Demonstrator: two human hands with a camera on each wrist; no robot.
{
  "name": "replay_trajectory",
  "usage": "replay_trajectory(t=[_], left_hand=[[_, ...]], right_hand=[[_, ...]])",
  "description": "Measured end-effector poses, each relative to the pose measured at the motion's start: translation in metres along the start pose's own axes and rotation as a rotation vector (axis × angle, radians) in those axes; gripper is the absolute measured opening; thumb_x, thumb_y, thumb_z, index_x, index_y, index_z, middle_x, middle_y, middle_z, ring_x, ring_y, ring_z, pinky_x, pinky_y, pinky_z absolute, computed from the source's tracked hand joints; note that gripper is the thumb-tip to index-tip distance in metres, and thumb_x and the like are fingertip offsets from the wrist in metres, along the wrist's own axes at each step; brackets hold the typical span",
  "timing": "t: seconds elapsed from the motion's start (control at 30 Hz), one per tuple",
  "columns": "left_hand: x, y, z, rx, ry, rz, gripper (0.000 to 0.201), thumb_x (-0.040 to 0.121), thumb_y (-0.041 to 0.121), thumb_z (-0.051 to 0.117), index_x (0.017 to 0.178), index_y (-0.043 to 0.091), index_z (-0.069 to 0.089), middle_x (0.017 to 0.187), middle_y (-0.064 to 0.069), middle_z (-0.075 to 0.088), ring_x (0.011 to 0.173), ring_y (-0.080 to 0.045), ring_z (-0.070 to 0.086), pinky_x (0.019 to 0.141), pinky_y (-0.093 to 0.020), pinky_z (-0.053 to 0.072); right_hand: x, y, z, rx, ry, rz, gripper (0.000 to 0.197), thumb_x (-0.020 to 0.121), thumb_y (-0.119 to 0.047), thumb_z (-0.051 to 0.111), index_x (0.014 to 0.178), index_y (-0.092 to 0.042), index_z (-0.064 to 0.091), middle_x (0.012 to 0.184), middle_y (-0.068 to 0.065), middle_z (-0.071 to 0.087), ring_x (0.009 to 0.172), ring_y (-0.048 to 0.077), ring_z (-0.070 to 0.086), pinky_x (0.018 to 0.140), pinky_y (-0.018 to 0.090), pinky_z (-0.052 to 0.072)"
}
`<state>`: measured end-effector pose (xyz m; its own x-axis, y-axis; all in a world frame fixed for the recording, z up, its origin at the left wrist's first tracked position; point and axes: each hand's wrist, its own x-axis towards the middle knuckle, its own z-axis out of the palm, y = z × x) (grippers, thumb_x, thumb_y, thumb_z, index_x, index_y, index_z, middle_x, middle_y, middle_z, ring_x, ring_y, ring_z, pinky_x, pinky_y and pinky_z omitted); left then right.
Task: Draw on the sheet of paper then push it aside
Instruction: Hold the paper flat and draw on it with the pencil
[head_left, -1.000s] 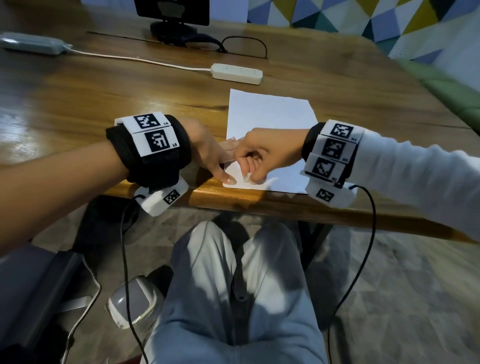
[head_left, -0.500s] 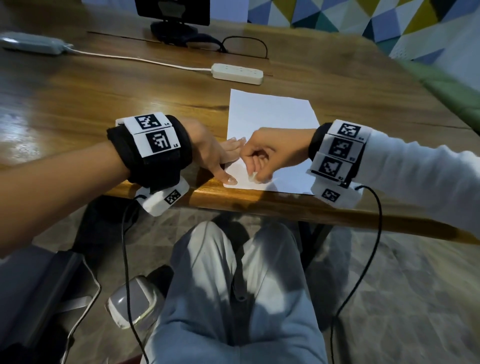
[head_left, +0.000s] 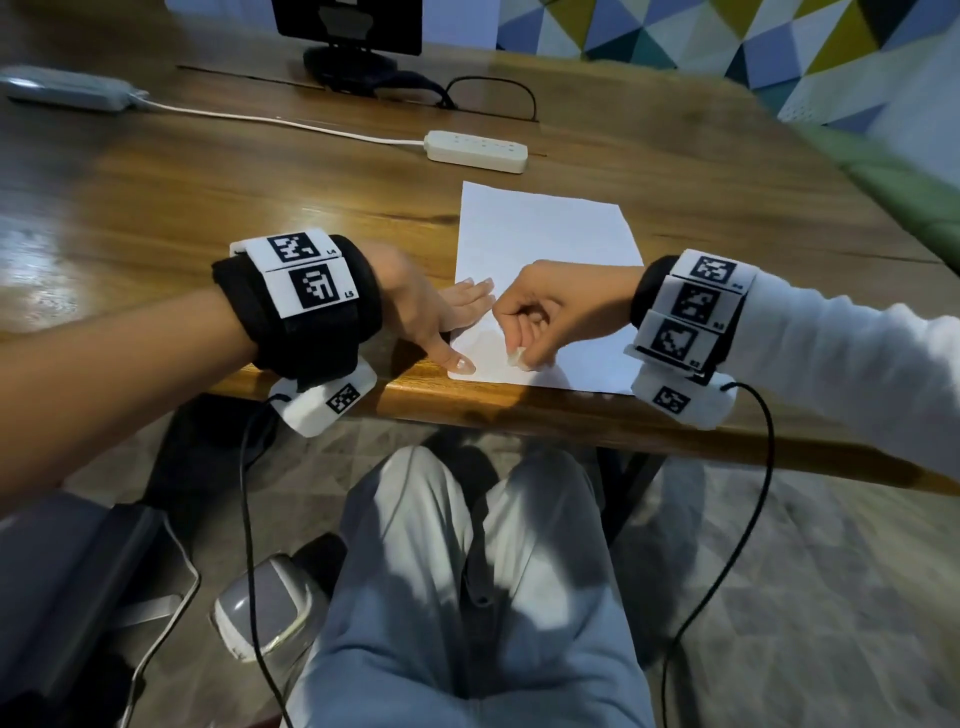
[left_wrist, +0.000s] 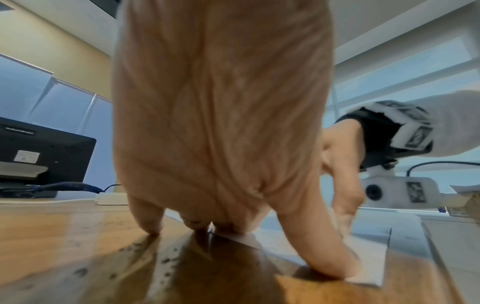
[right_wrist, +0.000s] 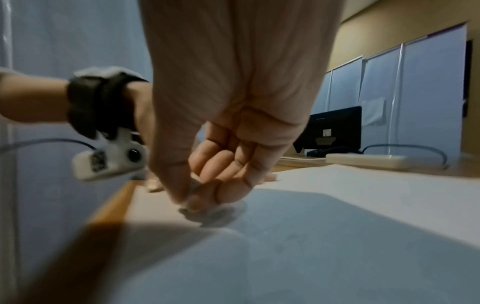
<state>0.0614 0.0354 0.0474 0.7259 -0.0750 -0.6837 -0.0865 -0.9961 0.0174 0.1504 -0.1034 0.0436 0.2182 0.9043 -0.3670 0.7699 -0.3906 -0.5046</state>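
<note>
A white sheet of paper (head_left: 545, 228) lies on the wooden table (head_left: 260, 197), its near edge close to the table's front edge. My left hand (head_left: 467, 312) rests flat on the sheet's left edge, fingers straight, thumb (left_wrist: 324, 257) pressing the near left corner. My right hand (head_left: 519, 348) is curled over the lower left part of the sheet and pinches a small whitish drawing stub (head_left: 518, 358) whose tip touches the paper (right_wrist: 337, 205). In the right wrist view the stub (right_wrist: 189, 203) is blurred. No drawn marks are readable on the sheet.
A white power strip (head_left: 475, 150) with its cable lies just beyond the sheet. A black monitor stand (head_left: 348, 57) and dark cables sit at the back. A grey device (head_left: 67, 93) is at the far left. Bare wood lies left and right of the sheet.
My right hand has shifted a little to the right with the stub on the paper. The left hand and the sheet have stayed where they were.
</note>
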Motion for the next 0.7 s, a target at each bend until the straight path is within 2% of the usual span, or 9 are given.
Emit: replay_trajectory(t=[0.13, 0.27, 0.4, 0.5, 0.57, 0.63, 0.7], left_hand=[[0.002, 0.000, -0.001, -0.005, -0.027, -0.003, 0.090, 0.096, 0.045, 0.041, 0.145, 0.012, -0.028, 0.151, -0.005, -0.035, 0.143, -0.023, -0.023, 0.117, -0.038, -0.004], [0.001, -0.002, 0.000, -0.005, -0.008, 0.001, 0.088, 0.096, 0.045, 0.039, 0.145, 0.013, -0.027, 0.150, -0.004, -0.037, 0.143, -0.023, -0.022, 0.117, -0.038, -0.006], [0.004, -0.003, 0.000, -0.012, -0.006, 0.002, 0.089, 0.096, 0.046, 0.039, 0.145, 0.014, -0.028, 0.151, -0.006, -0.035, 0.144, -0.024, -0.020, 0.117, -0.039, -0.004], [0.007, -0.005, 0.001, -0.039, 0.005, -0.013, 0.086, 0.096, 0.046, 0.039, 0.147, 0.015, -0.022, 0.153, -0.005, -0.032, 0.145, -0.025, -0.017, 0.117, -0.039, -0.004], [0.009, -0.007, 0.001, -0.030, -0.008, -0.021, 0.085, 0.095, 0.048, 0.039, 0.149, 0.015, -0.019, 0.155, -0.005, -0.026, 0.146, -0.027, -0.010, 0.118, -0.041, 0.000], [0.013, -0.009, 0.001, -0.051, -0.019, -0.042, 0.085, 0.094, 0.050, 0.039, 0.150, 0.017, -0.017, 0.158, -0.005, -0.015, 0.146, -0.028, 0.000, 0.119, -0.044, 0.007], [0.014, -0.011, 0.001, -0.062, -0.048, -0.054, 0.083, 0.093, 0.051, 0.039, 0.150, 0.020, -0.012, 0.159, -0.007, -0.001, 0.145, -0.029, 0.009, 0.119, -0.046, 0.012]], right_hand=[[0.007, 0.001, -0.006, -0.097, 0.145, 0.009, 0.018, 0.075, -0.002, 0.071, 0.070, -0.016, 0.060, 0.064, -0.002, 0.058, 0.057, 0.004, 0.053, 0.058, 0.013, 0.041], [0.002, -0.003, 0.000, 0.025, -0.021, 0.006, 0.012, 0.078, -0.001, 0.070, 0.075, -0.009, 0.063, 0.065, -0.001, 0.062, 0.056, 0.000, 0.059, 0.058, 0.012, 0.047], [0.007, -0.002, -0.003, -0.034, 0.130, 0.002, 0.008, 0.076, -0.002, 0.072, 0.078, -0.005, 0.065, 0.064, 0.000, 0.063, 0.056, 0.004, 0.059, 0.058, 0.014, 0.045], [0.005, -0.007, 0.002, -0.031, 0.065, -0.013, 0.013, 0.077, -0.001, 0.069, 0.073, -0.011, 0.062, 0.063, -0.002, 0.061, 0.059, 0.005, 0.058, 0.057, 0.010, 0.044], [0.008, -0.008, 0.001, -0.072, 0.080, -0.014, 0.009, 0.077, -0.002, 0.069, 0.076, -0.008, 0.064, 0.063, -0.004, 0.061, 0.057, 0.000, 0.056, 0.058, 0.010, 0.043], [0.015, -0.009, 0.000, -0.127, 0.186, -0.031, 0.005, 0.075, 0.000, 0.067, 0.077, -0.004, 0.065, 0.061, -0.009, 0.057, 0.053, -0.004, 0.051, 0.057, 0.010, 0.039], [0.017, -0.012, 0.003, -0.121, 0.170, -0.030, 0.004, 0.075, 0.000, 0.067, 0.078, -0.002, 0.065, 0.059, -0.012, 0.055, 0.052, -0.005, 0.051, 0.056, 0.009, 0.041]])
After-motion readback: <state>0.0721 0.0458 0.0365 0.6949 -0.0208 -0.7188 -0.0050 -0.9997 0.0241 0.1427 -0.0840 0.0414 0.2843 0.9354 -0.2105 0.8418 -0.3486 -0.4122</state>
